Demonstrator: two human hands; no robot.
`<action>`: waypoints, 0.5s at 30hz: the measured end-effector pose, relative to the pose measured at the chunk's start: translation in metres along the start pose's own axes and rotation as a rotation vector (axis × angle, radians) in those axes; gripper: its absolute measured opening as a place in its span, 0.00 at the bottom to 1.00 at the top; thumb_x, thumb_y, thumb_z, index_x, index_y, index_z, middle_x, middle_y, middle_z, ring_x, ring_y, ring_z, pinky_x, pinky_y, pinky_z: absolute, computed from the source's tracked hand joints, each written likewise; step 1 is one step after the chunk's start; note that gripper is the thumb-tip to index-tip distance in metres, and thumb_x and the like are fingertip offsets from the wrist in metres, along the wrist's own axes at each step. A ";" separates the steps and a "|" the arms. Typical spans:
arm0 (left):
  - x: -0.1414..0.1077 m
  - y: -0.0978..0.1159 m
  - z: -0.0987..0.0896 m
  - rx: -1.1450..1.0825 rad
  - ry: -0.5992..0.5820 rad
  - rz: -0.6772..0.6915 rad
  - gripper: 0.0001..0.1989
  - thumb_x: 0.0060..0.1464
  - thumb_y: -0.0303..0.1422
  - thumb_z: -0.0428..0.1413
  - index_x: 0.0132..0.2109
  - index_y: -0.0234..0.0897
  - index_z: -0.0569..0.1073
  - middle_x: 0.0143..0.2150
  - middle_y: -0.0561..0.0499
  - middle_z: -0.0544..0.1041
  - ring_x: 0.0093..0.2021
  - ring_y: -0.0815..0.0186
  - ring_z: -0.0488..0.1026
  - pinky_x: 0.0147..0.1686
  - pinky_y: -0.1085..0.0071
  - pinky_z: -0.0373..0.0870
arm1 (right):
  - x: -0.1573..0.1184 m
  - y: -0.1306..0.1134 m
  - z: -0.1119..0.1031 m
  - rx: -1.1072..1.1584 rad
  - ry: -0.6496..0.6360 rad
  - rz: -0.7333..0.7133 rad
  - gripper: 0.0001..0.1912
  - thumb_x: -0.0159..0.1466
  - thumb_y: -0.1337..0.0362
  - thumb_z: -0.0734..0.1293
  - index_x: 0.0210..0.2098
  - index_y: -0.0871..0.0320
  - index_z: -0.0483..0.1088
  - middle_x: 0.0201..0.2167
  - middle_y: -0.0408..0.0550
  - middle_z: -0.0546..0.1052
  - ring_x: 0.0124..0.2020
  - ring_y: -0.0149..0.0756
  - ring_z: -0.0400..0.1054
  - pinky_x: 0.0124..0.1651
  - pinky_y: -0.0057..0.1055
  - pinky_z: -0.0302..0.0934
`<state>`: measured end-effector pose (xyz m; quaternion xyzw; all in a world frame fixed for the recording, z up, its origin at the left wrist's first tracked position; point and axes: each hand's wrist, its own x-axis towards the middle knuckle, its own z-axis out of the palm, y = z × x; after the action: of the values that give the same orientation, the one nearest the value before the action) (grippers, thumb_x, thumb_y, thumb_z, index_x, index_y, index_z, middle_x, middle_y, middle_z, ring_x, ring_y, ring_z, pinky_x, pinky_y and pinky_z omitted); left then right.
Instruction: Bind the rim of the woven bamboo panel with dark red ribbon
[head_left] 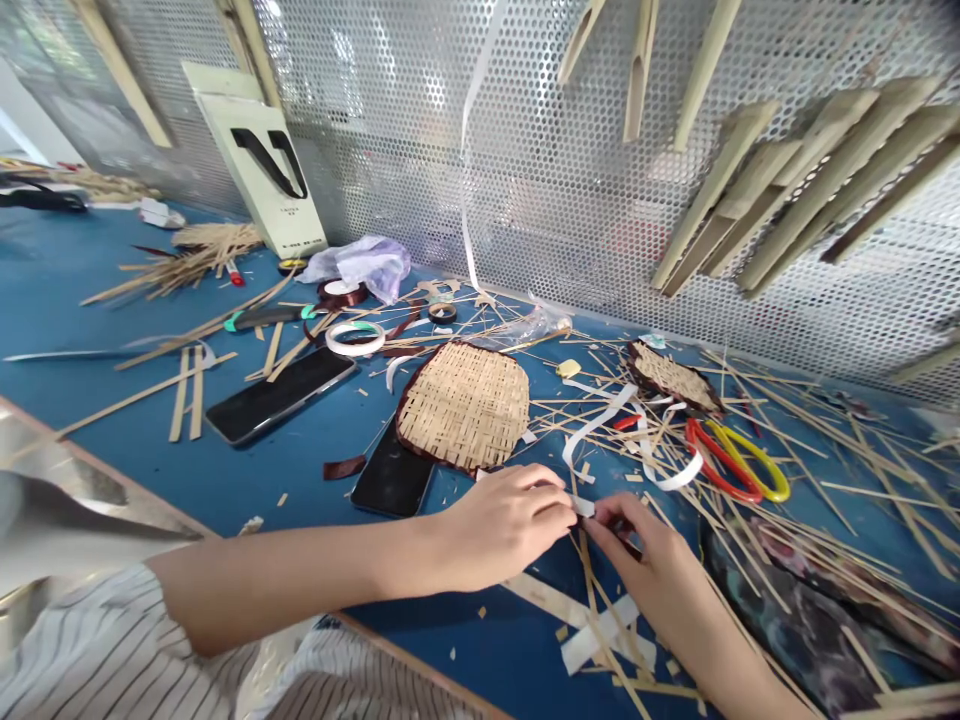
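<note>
My left hand [510,525] and my right hand [649,550] meet low over the blue table. Between their fingertips is a short white strip [583,506], and both hands pinch it. Fingers partly cover it, and something dark shows beside my right fingertips that I cannot make out. Just beyond my left hand lies a woven bamboo-strip panel [465,405] with a dark brown ribbon edge. It overlaps a black phone [394,478]. A smaller woven piece [671,375], also dark-edged, rests farther right. Curled white tape strips [600,425] lie beyond my right hand.
Scissors [724,470] with red and yellow handles lie among loose bamboo strips at right. Leftward are a second phone [281,395], a white tape roll [355,350], a brown ribbon spool [341,292] and a teal-black cutter [270,317]. A perforated metal panel [390,150] stands behind.
</note>
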<state>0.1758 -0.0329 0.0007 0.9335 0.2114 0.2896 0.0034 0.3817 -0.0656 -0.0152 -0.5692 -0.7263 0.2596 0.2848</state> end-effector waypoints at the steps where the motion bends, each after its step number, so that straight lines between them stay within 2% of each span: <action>1: 0.000 0.002 0.000 -0.010 0.008 0.000 0.09 0.61 0.27 0.48 0.41 0.30 0.72 0.41 0.47 0.77 0.46 0.64 0.69 0.45 0.67 0.70 | -0.001 -0.004 0.000 0.084 0.006 0.051 0.11 0.64 0.56 0.61 0.30 0.57 0.65 0.26 0.44 0.69 0.28 0.34 0.64 0.30 0.28 0.59; 4: 0.000 0.003 0.000 -0.064 0.011 0.000 0.09 0.61 0.25 0.47 0.43 0.29 0.71 0.44 0.46 0.76 0.46 0.64 0.69 0.47 0.68 0.70 | -0.004 -0.015 0.003 0.348 0.007 0.182 0.13 0.60 0.53 0.65 0.32 0.57 0.66 0.28 0.45 0.72 0.29 0.34 0.68 0.31 0.26 0.63; 7: -0.002 0.001 0.002 -0.142 0.019 -0.033 0.10 0.61 0.23 0.46 0.44 0.30 0.70 0.43 0.46 0.76 0.43 0.66 0.70 0.45 0.70 0.70 | -0.008 -0.024 0.006 0.539 0.026 0.264 0.17 0.57 0.52 0.68 0.38 0.58 0.66 0.30 0.47 0.74 0.27 0.34 0.69 0.29 0.27 0.66; 11: -0.002 -0.001 0.001 -0.190 0.045 -0.065 0.09 0.60 0.23 0.47 0.42 0.31 0.71 0.41 0.47 0.77 0.41 0.68 0.71 0.44 0.72 0.71 | -0.013 -0.034 0.007 0.611 0.014 0.297 0.26 0.56 0.51 0.69 0.49 0.57 0.63 0.35 0.50 0.76 0.27 0.36 0.70 0.31 0.30 0.69; 15: -0.002 -0.001 -0.002 -0.170 0.040 -0.032 0.08 0.58 0.22 0.49 0.39 0.31 0.73 0.39 0.49 0.78 0.39 0.68 0.71 0.42 0.73 0.71 | -0.015 -0.039 0.007 0.610 0.019 0.362 0.27 0.54 0.52 0.70 0.50 0.56 0.64 0.33 0.47 0.76 0.26 0.34 0.70 0.31 0.27 0.70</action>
<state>0.1727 -0.0328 0.0011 0.9203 0.2011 0.3251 0.0831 0.3530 -0.0892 0.0059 -0.5798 -0.5000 0.5054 0.3979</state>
